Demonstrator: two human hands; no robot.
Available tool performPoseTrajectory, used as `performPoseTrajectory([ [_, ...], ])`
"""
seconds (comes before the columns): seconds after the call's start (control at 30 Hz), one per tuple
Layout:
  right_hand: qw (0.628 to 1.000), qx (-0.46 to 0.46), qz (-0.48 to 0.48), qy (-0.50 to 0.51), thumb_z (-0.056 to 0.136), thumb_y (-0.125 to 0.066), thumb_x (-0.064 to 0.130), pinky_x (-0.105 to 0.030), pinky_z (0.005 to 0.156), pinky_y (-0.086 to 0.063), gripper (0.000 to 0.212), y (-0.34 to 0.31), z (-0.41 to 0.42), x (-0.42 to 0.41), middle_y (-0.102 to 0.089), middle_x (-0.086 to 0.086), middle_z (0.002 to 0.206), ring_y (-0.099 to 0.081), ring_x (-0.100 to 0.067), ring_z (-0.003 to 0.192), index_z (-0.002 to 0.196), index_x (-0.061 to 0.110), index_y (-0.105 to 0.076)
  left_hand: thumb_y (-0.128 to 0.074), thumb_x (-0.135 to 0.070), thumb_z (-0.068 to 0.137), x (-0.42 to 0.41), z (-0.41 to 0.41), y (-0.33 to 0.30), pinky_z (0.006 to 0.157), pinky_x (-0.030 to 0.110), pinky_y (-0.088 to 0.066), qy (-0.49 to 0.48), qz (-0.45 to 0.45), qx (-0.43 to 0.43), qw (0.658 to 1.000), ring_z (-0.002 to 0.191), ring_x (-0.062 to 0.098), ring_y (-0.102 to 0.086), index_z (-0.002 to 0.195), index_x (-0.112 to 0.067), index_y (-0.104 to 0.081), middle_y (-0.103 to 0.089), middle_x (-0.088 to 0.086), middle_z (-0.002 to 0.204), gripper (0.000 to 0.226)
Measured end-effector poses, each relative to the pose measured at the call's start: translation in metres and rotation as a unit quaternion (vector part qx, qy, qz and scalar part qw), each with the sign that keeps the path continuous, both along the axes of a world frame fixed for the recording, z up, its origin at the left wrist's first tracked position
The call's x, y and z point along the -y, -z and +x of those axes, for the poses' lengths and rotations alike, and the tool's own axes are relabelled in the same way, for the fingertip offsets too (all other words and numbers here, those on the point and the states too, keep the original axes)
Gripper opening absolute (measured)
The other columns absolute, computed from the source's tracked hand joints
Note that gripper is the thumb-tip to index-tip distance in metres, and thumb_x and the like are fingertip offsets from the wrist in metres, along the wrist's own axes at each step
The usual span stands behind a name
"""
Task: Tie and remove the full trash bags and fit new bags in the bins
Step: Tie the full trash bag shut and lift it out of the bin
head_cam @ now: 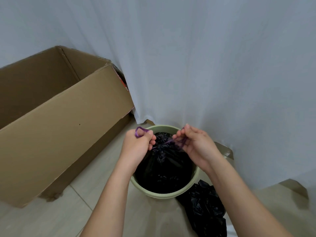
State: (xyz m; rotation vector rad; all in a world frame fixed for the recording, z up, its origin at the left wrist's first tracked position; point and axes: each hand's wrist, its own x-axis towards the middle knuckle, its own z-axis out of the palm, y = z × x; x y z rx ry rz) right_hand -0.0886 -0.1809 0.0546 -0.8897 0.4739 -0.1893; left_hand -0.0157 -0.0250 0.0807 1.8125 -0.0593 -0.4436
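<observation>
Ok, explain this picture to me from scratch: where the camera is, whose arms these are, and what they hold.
There is no machine here. A person wears a wide-angle camera on the head, so this one picture looks forward and down along their own bare arms. The left hand and right hand each grip a purple drawstring of the black bag, whose mouth is bunched closed between them. That bag sits inside a green bin on the tiled floor. Beside the bin, on the right, lies another black bag. To the left stands an open cardboard box. A white curtain hangs behind everything.
</observation>
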Motion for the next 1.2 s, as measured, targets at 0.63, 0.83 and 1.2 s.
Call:
performPoseTrajectory([
  [0.63,0.961,0.080,-0.235,-0.117,0.091,-0.051,0.050,-0.027,0.096,-0.049,0.048,-0.023,-0.004,-0.002,-0.073,-0.008,0.109,-0.066,-0.020,0.110,0.105,0.011,-0.073,-0.079,-0.016,0.078,0.015,-0.013,0.014,0.057,0.008,-0.035,0.130,0.061,0.197,0.970,0.057,-0.003,-0.048,0.069,-0.035,-0.070,-0.057,-0.010,0.069,0.023],
  [0.83,0.939,0.024,-0.326,-0.106,0.093,-0.024,0.068,-0.027,0.111,-0.031,0.048,-0.011,-0.001,-0.002,-0.058,0.020,0.132,-0.046,0.005,0.126,0.129,0.052,-0.050,-0.072,-0.022,0.085,0.009,-0.008,0.017,0.053,0.015,-0.034,0.121,0.056,0.137,0.982,0.056,0.008,-0.043,0.069,-0.035,-0.072,-0.052,-0.013,0.057,0.021],
  [1.2,0.837,-0.060,-0.527,-0.134,0.094,-0.061,0.030,-0.016,0.051,-0.031,0.022,0.005,-0.004,0.007,-0.053,0.014,0.052,-0.042,-0.002,0.050,0.077,0.024,-0.073,-0.074,-0.015,0.083,0.002,-0.002,0.017,0.069,0.020,-0.049,0.051,-0.032,0.052,0.997,0.061,0.006,-0.063,0.084,-0.023,-0.078,-0.074,0.001,0.079,0.009],
])
